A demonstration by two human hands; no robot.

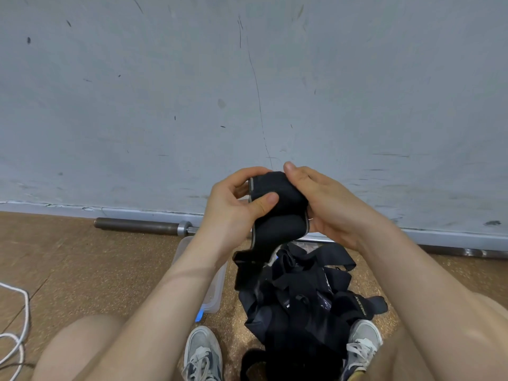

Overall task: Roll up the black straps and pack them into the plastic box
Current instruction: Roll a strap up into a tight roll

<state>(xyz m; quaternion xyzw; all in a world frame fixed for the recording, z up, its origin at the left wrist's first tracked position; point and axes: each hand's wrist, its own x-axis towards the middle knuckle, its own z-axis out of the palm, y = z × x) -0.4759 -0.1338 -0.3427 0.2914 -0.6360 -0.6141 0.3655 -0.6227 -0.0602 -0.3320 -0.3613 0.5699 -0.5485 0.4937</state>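
A black strap [277, 215] is partly rolled and held up in front of the wall. My left hand [236, 202] grips its left side, thumb pressed on the front of the roll. My right hand [324, 204] holds the right side with the fingers curled over the top. The loose tail of the strap hangs down towards the floor. Below it a heap of tangled black straps [308, 301] lies on the floor between my feet. The clear plastic box [214, 292] stands on the floor under my left forearm, mostly hidden by it.
A steel barbell [137, 224] lies along the foot of the grey wall. A white cord [19, 325] curls on the cork floor at the left edge. My two grey sneakers [203, 356] sit at the bottom, either side of the heap.
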